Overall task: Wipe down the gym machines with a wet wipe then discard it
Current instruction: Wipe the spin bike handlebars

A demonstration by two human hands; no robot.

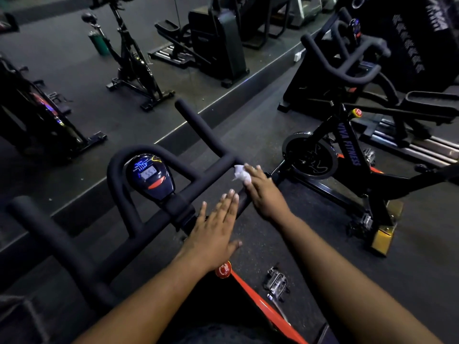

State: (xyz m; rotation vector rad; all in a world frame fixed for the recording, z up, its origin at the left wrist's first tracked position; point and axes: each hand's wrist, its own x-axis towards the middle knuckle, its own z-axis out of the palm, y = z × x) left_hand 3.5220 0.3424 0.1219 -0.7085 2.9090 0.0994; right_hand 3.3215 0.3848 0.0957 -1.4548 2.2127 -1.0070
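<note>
A: Which step are you on?
B: Wiping. Your right hand (263, 189) presses the wet wipe (240, 173) onto the spin bike handlebar (211, 145), right of the console (151, 175); your left hand (213, 229) hovers flat, holding nothing.
A: Next?
B: Probably sweep outward along the bar.

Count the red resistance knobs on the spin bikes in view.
2: one knob just below the left wrist on the near bike, another knob on the Viva Fitness bike at right. Mirrored bikes may hide more.
</note>
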